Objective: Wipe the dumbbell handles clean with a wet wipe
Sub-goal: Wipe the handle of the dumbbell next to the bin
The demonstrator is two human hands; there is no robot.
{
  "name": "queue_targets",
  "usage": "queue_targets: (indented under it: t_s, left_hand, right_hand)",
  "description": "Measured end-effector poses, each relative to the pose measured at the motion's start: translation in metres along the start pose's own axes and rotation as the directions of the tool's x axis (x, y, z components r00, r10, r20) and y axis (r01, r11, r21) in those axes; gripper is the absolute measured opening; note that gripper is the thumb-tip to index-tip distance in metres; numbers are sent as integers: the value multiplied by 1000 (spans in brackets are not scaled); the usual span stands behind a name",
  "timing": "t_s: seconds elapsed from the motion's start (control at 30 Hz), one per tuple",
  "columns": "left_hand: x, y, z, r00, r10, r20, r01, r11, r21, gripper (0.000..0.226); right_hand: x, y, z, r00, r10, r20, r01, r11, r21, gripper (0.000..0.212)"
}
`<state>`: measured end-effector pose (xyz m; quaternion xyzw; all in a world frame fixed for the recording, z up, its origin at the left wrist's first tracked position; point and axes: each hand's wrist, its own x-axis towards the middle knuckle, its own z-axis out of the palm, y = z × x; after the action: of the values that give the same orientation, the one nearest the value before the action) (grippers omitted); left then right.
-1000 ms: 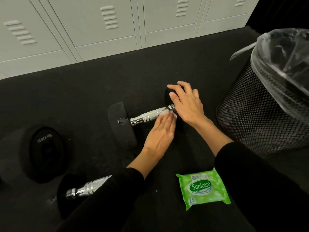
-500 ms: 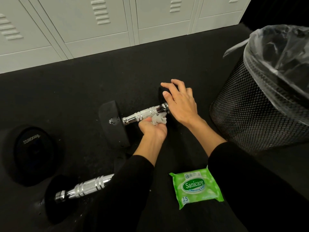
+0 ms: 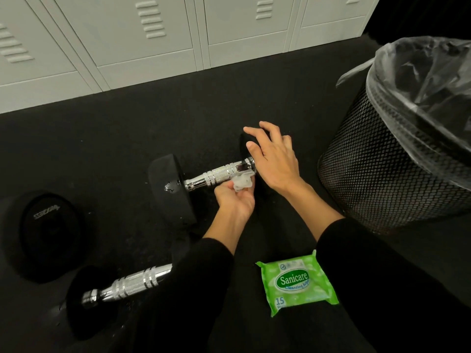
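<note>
Floor: one, black rubber, carries every item below.
Lockers: four pale grey vented doors in view, along the far edge of the floor.
Waste bin: one, black mesh with a clear plastic liner, standing at the right.
Dumbbells: two, each with a chrome handle and black heads. The far dumbbell lies mid-floor, and its handle runs left to right. The near dumbbell lies at lower left, its right end hidden by a black sleeve.
Black weight: one, seen end-on and lettered, left of both dumbbells.
Hands: two. The right hand has its fingers spread and relaxed and rests over the far dumbbell's right head. The left hand grips the wipe.
Wipes pack: one, green, marked "Sanicare" and "15", flat on the floor between the forearms.
Wet wipe: one, white and crumpled, held against the near side of the far handle close to its right end.
</note>
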<state>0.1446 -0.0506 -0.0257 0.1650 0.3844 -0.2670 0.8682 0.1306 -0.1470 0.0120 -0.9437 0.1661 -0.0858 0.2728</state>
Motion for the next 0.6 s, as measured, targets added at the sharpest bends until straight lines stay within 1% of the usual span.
queue_targets:
  t_s: [0.07, 0.17, 0.3, 0.43, 0.6]
  left_hand:
    - [5, -2, 1, 999, 38, 4, -38, 999, 16, 50]
    - [0, -3, -8, 999, 16, 36, -20, 995, 98, 46]
    - [-13, -3, -10, 998, -19, 67, 16, 999, 46, 42]
    - [-20, -2, -6, 997, -36, 69, 36, 999, 4, 43]
    - [-25, 8, 6, 995, -50, 86, 47, 998, 41, 46]
  right_hand:
    - [0, 0, -1, 1000, 3, 5, -3, 1000, 3, 38]
    - [-2, 1, -1, 1000, 0, 2, 0, 1000, 8, 38]
    - [-5, 3, 0, 1000, 0, -4, 0, 1000, 6, 38]
    - [-5, 2, -1, 1000, 3, 16, -3, 1000, 5, 39]
    - [-5, 0, -3, 999, 16, 30, -16, 1000, -7, 39]
